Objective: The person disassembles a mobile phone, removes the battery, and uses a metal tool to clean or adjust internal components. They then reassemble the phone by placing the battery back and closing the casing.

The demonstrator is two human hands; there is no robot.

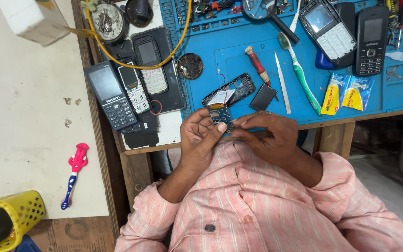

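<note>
Two hands meet at the bench edge in the head view. Left hand (200, 133) and right hand (269, 135) pinch a small circuit board (222, 115), fingers closed on its sides, just below an opened phone frame (232, 91) on the blue mat (239, 51).

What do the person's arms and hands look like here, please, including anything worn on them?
Both hands, left hand and right hand, are bare: no gloves, and no rings or watch that I can make out. The arms wear a pale pink shirt with thin lighter stripes, buttoned down the front, its sleeves pushed back toward the elbows, leaving the forearms uncovered.
</note>
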